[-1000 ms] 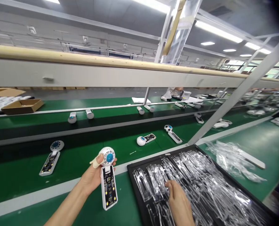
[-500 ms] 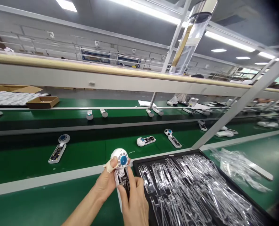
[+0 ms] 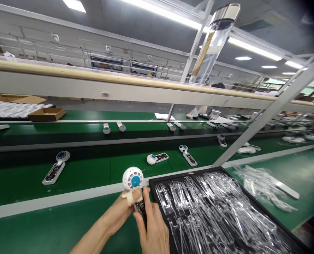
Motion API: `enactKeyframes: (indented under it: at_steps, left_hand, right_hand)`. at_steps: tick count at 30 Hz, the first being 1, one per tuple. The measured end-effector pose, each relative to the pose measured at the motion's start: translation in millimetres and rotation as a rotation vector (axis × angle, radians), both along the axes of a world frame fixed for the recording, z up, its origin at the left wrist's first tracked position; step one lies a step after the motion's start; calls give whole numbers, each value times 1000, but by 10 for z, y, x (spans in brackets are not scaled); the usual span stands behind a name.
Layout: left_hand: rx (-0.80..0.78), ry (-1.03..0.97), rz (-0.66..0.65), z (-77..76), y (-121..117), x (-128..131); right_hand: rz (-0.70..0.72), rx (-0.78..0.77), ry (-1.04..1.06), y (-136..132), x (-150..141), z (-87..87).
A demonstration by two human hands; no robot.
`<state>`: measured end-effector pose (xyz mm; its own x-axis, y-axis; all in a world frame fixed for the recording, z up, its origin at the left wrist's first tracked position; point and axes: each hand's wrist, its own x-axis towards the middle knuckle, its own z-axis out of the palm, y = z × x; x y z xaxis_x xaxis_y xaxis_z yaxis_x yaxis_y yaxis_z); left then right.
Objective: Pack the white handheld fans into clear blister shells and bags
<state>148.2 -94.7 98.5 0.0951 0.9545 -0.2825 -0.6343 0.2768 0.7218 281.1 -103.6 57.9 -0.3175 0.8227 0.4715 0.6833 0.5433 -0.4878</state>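
Note:
My left hand (image 3: 121, 211) is closed round a small white hand-held fan (image 3: 132, 178) with a blue hub; its open handle shows a dark circuit board. A finger cot covers my left thumb. My right hand (image 3: 154, 231) has its fingers pressed on the handle from the front, covering most of it; whether a clear piece is under them I cannot tell. Just right of both hands lies a black tray (image 3: 153, 182) full of clear plastic parts (image 3: 212, 211).
On the green conveyor belt lie more open fans: one at the left (image 3: 53, 168), one in the middle (image 3: 157, 158), one further right (image 3: 188, 155). Cardboard boxes (image 3: 47, 113) stand far left. A grey slanted post (image 3: 265, 113) crosses the right. Crumpled clear bags (image 3: 262, 185) lie right of the tray.
My right hand left the tray of clear parts and came onto the fan's handle. The left hand has raised and turned the fan; the view has shifted slightly.

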Motion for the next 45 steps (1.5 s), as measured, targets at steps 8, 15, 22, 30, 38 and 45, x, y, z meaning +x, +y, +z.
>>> enactKeyframes:
  at_steps: [8, 15, 22, 30, 38, 45]
  left_hand:
    - [-5, 581, 218, 111, -156, 217]
    - [59, 609, 281, -312, -210, 410]
    - [-85, 550, 269, -545, -46, 273]
    - [-363, 1046, 182, -698, 1104, -1211]
    - [-295, 1313, 383, -761, 1325, -1474]
    - [-379, 902, 181, -1115, 1832, -504]
  right_hand:
    - [-283, -399, 633, 149, 58, -11]
    - [-381, -496, 909, 214, 78, -167]
    - [-279, -552, 657, 340, 58, -382]
    - [-394, -63, -308, 934, 728, -956]
    - [-379, 60, -566, 1000, 803, -1330]
    - [-348, -79, -185, 1038, 869, -1342]
